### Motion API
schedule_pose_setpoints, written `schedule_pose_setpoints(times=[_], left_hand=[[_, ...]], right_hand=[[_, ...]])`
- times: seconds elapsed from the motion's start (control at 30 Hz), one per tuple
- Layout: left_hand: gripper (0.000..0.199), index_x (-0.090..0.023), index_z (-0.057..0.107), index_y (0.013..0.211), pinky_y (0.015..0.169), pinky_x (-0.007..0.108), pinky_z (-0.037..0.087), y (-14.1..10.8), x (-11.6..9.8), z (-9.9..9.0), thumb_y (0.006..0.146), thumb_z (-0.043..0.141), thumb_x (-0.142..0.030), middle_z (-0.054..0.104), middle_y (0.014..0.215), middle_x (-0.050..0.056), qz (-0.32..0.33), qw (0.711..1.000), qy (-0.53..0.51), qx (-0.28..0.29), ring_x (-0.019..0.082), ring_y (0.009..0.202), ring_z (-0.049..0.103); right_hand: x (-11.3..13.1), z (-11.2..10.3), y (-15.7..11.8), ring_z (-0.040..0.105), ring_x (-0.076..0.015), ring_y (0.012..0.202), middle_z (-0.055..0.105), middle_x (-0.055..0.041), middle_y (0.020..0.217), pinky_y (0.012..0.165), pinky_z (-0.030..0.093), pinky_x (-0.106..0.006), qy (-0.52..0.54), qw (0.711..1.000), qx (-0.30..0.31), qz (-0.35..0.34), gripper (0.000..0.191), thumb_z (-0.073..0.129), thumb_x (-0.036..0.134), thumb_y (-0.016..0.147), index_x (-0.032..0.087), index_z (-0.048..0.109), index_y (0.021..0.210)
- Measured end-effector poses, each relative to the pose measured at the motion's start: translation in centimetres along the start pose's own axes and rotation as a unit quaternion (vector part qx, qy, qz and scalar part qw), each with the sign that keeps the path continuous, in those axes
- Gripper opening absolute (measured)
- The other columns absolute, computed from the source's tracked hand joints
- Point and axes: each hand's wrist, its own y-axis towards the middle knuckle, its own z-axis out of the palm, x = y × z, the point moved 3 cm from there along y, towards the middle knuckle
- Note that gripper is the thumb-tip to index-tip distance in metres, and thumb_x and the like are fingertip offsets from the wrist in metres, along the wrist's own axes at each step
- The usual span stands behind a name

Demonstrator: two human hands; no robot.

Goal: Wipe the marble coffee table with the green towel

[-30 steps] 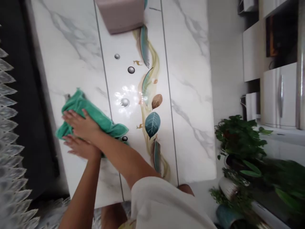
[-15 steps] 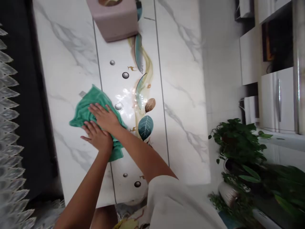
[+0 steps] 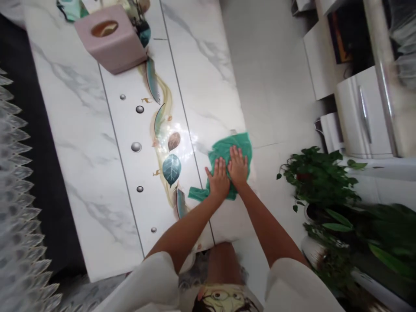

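Observation:
A green cloth (image 3: 238,141) lies spread, with a few wrinkles, at the right edge of the white marble-patterned table (image 3: 86,186). My left hand (image 3: 219,181) rests flat on the cloth's middle, its thumb stretched to the left. Just right of it, my right hand (image 3: 238,167) also presses flat on the cloth, fingers extended. Neither hand has its fingers wrapped round the cloth. A narrow end of the cloth trails left under my left wrist, and a small pale tag shows at its far edge.
Toward the far end of the table stands a pink tissue box (image 3: 112,47), with a green-and-white packet (image 3: 72,9) behind it. Leafy potted plants (image 3: 321,177) are on the right, near a white cabinet (image 3: 365,112). A fringed, translucent chair cover (image 3: 16,173) runs along the left.
Both hands and the green cloth have swept from the table's left part across to its right edge. My hands now lie side by side. The view has turned somewhat, showing more of the far end.

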Motion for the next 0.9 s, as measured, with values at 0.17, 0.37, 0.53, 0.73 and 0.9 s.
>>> schedule_pose_setpoints(times=[0.17, 0.37, 0.53, 0.73, 0.9], left_hand=[[0.06, -0.029, 0.05, 0.16, 0.132, 0.066, 0.027, -3.2, -1.2, -0.9, 0.101, 0.051, -0.021, 0.038, 0.173, 0.009, 0.011, 0.998, -0.055, 0.005, 0.031, 0.162, 0.032], [0.052, -0.008, 0.06, 0.145, 0.128, 0.073, 0.024, -8.4, 19.0, -11.9, 0.096, 0.047, -0.022, 0.04, 0.167, 0.026, -0.156, 0.976, -0.07, -0.135, 0.042, 0.16, 0.029], [0.067, -0.01, 0.037, 0.16, 0.131, 0.067, 0.013, -17.0, 40.1, -19.0, 0.097, 0.048, -0.029, 0.023, 0.176, 0.021, -0.492, 0.808, 0.031, -0.322, 0.041, 0.163, 0.016], [0.072, -0.011, 0.038, 0.163, 0.121, 0.063, 0.035, -21.4, 45.1, -18.2, 0.101, 0.044, -0.047, 0.053, 0.153, 0.026, -0.576, 0.756, 0.045, -0.307, 0.043, 0.143, 0.048], [0.07, -0.014, 0.04, 0.162, 0.122, 0.062, 0.033, -21.0, 44.8, -17.8, 0.1, 0.05, -0.046, 0.051, 0.154, 0.023, -0.574, 0.758, 0.01, -0.309, 0.041, 0.143, 0.047]], right_hand=[[-2.5, -0.4, -3.0, 0.026, -0.0295, 0.164, 0.035, -0.0099, 0.174, 0.132, 0.019, -0.063, -0.011, 0.991, -0.048, 0.123, 0.069, 0.033, 0.019, 0.1, 0.021, 0.035, 0.169], [2.2, 1.8, -2.4, 0.016, -0.0374, 0.165, 0.022, -0.0196, 0.177, 0.13, 0.015, -0.068, -0.032, 0.976, -0.081, 0.201, 0.068, 0.036, 0.023, 0.102, 0.016, 0.03, 0.17], [12.4, 4.5, -0.7, 0.005, -0.0433, 0.165, 0.028, -0.0192, 0.174, 0.126, 0.008, -0.078, 0.057, 0.983, -0.081, 0.157, 0.06, 0.028, 0.032, 0.11, 0.015, 0.037, 0.167], [41.9, 15.7, -1.3, 0.024, -0.034, 0.163, 0.044, -0.0178, 0.167, 0.132, 0.026, -0.056, 0.043, 0.982, 0.119, -0.14, 0.061, 0.051, 0.031, 0.107, 0.007, 0.043, 0.162], [51.4, 18.8, -3.0, 0.027, -0.0375, 0.161, 0.043, -0.0184, 0.168, 0.132, 0.018, -0.061, 0.0, 0.961, 0.146, -0.236, 0.063, 0.056, 0.032, 0.107, 0.006, 0.041, 0.162]])
